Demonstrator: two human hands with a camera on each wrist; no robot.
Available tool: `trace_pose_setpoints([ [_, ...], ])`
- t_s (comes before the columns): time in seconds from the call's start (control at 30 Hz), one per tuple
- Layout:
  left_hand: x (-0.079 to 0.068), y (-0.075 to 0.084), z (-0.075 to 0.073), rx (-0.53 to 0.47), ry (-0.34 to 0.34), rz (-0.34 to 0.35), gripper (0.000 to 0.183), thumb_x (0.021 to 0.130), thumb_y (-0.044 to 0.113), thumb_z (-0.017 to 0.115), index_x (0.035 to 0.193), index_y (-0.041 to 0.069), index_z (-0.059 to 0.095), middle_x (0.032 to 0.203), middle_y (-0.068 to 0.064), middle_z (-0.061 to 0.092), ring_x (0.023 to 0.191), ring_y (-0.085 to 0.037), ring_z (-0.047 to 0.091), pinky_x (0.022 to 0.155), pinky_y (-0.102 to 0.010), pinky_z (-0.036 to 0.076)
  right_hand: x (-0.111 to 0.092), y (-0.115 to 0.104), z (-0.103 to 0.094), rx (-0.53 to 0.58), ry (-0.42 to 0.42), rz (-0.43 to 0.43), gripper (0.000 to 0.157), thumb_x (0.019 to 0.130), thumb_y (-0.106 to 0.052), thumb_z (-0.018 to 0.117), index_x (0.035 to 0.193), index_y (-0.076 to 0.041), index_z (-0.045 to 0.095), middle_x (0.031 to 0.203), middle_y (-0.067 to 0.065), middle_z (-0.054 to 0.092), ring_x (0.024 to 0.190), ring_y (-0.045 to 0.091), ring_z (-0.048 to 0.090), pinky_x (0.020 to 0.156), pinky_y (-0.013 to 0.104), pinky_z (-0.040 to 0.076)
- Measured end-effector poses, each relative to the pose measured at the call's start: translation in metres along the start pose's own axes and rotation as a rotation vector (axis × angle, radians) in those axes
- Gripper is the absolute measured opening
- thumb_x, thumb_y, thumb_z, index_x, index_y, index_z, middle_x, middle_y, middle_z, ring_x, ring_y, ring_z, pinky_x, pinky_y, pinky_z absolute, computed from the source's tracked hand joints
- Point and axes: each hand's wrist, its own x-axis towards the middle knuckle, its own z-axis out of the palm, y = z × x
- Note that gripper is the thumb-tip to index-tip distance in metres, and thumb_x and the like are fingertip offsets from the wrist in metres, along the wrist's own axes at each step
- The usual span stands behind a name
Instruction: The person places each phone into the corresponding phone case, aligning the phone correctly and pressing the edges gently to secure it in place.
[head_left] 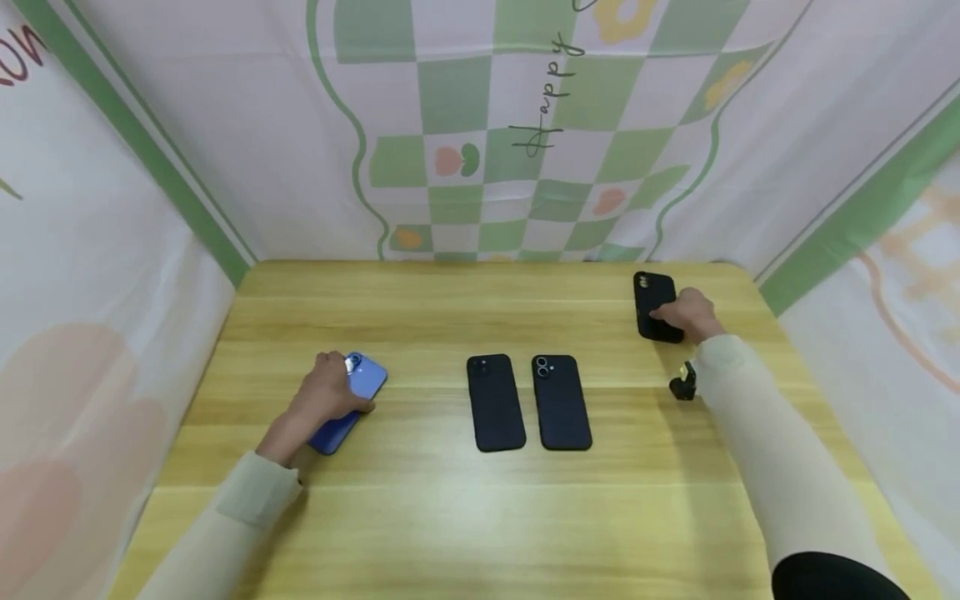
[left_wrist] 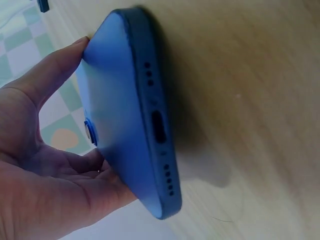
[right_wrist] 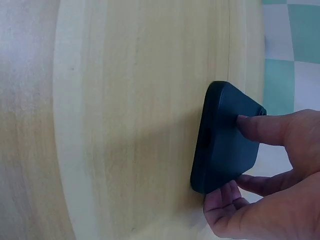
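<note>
On the left of the table, my left hand [head_left: 324,393] grips a blue phone [head_left: 367,377] by its two long edges, back side up. The left wrist view shows the port and speaker holes on the phone's bottom edge, with the thumb [left_wrist: 60,62] at one side and fingers at the other. Far to the right, my right hand [head_left: 692,314] holds a black phone case [head_left: 654,302]. In the right wrist view its thumb [right_wrist: 265,129] presses on the case's back while the fingers curl at its lower edge.
Two black cased phones lie side by side mid-table, one on the left [head_left: 497,408] and one with ringed lenses [head_left: 564,408] on the right. The wooden table [head_left: 420,517] ends at a printed cloth backdrop [head_left: 285,167], with more cloth on both sides.
</note>
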Motion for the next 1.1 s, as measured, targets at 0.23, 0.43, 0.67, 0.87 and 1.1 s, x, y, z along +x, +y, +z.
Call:
trace_pose_setpoints([
  [0.23, 0.0, 0.001, 0.0, -0.048, -0.021, -0.014, 0.096, 0.083, 0.024, 0.092, 0.142, -0.021, 0.033, 0.124, -0.04, 0.056, 0.102, -0.044, 0.063, 0.083, -0.052, 0.06, 0.004, -0.002, -0.003, -0.004, -0.06, 0.035, 0.084, 0.104, -0.018, 0.065, 0.156, 0.024, 0.014, 0.159, 0.046, 0.023, 0.144, 0.059, 0.033, 0.12, 0.065, 0.037],
  [0.43, 0.0, -0.001, 0.0, -0.062, -0.018, -0.028, 0.093, 0.083, 0.026, 0.092, 0.141, -0.014, 0.033, 0.116, -0.037, 0.062, 0.093, -0.043, 0.067, 0.07, -0.049, 0.059, 0.002, -0.003, -0.004, 0.021, -0.108, 0.013, 0.083, 0.101, -0.015, 0.066, 0.154, 0.025, 0.017, 0.155, 0.045, 0.029, 0.124, 0.048, 0.043, 0.112, 0.059, 0.043],
  [0.67, 0.001, -0.005, 0.0, -0.064, -0.02, -0.026, 0.093, 0.084, 0.028, 0.092, 0.143, -0.014, 0.033, 0.117, -0.038, 0.063, 0.09, -0.041, 0.068, 0.066, -0.045, 0.058, 0.002, -0.005, -0.002, 0.035, -0.112, -0.008, 0.055, 0.099, -0.018, 0.067, 0.126, 0.022, 0.042, 0.092, 0.021, 0.049, 0.077, 0.027, 0.048, 0.082, 0.044, 0.048],
  [0.87, 0.002, -0.007, -0.001, -0.059, -0.02, -0.02, 0.094, 0.083, 0.029, 0.092, 0.142, -0.014, 0.032, 0.115, -0.038, 0.063, 0.089, -0.042, 0.068, 0.066, -0.047, 0.059, -0.006, -0.015, 0.009, -0.048, -0.058, -0.004, 0.082, 0.101, -0.043, 0.067, 0.14, 0.023, 0.04, 0.128, 0.038, 0.05, 0.101, 0.039, 0.053, 0.093, 0.054, 0.052],
  [1.1, 0.002, -0.008, -0.004, -0.069, -0.01, -0.019, 0.091, 0.086, 0.028, 0.09, 0.142, -0.015, 0.033, 0.118, -0.04, 0.062, 0.095, -0.046, 0.069, 0.072, -0.052, 0.062, -0.003, -0.025, 0.018, -0.022, -0.043, 0.01, 0.093, 0.098, -0.041, 0.074, 0.15, 0.023, 0.031, 0.143, 0.042, 0.041, 0.108, 0.041, 0.05, 0.099, 0.059, 0.052],
])
